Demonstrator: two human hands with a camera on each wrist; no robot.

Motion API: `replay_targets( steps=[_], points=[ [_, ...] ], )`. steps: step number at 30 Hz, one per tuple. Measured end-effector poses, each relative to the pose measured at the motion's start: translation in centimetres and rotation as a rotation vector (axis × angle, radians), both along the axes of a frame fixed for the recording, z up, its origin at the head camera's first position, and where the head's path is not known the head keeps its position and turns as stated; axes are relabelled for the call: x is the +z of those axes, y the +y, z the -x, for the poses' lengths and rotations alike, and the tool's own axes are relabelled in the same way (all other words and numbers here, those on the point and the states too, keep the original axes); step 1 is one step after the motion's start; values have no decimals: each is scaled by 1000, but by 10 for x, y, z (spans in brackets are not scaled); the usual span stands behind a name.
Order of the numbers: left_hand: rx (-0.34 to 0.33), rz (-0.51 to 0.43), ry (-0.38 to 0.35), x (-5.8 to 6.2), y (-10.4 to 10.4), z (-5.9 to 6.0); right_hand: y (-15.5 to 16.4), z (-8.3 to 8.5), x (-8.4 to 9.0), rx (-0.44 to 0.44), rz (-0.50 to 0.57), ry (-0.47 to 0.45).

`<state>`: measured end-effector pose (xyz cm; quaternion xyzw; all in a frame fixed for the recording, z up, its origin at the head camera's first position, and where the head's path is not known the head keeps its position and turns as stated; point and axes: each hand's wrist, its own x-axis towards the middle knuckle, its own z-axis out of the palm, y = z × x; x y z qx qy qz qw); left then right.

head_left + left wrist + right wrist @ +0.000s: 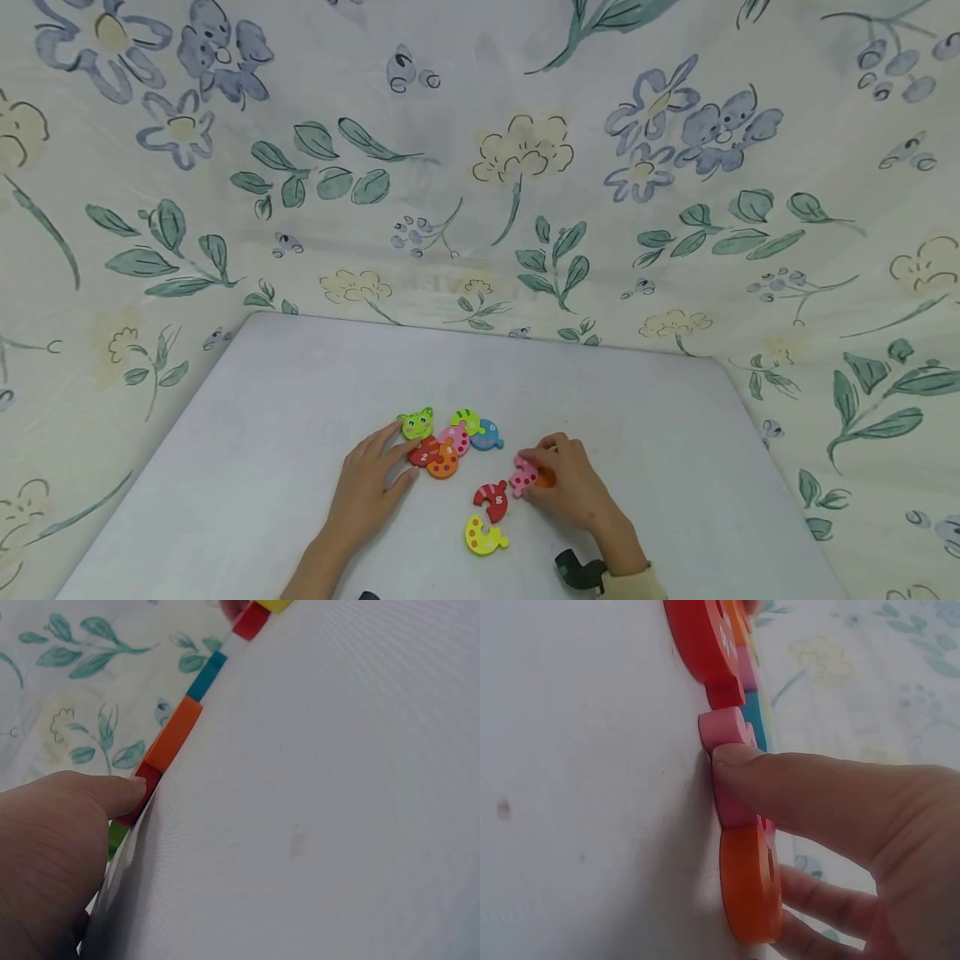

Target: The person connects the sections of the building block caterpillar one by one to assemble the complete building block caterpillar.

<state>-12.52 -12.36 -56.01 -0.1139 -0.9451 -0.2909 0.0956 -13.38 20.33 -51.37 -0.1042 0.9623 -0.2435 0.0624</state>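
a pale grey table stands enclosed by floral-printed cloth walls under soft light.

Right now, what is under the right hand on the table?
Under the right hand lie a pink piece, with a thumb on its edge, and an orange piece beside it. The fingers cover most of the orange piece, so its shape and number cannot be seen.

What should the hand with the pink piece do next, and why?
Probably slide the pink piece up-left toward the joined row. The right hand already pinches it, the left hand steadies the row's other end, and bare table separates them.
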Motion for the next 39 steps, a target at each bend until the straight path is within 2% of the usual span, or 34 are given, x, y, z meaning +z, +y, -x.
replay_targets(
  steps=[10, 23, 30, 35, 39],
  points=[
    [-3, -4, 41, 0, 0, -1, 3, 0, 1, -8, 21, 35],
    [-8, -33, -1, 1, 0, -1, 0, -2, 5, -48, -15, 45],
    [-10, -30, 4, 2, 0, 0, -21, -15, 21, -19, -61, 61],
    [-11, -18, 2, 2, 0, 1, -45, -34, 29, 14, -52, -44],
    [-5, -18, -7, 1, -1, 0, -61, -46, 27, 64, -121, -97]
  ],
)
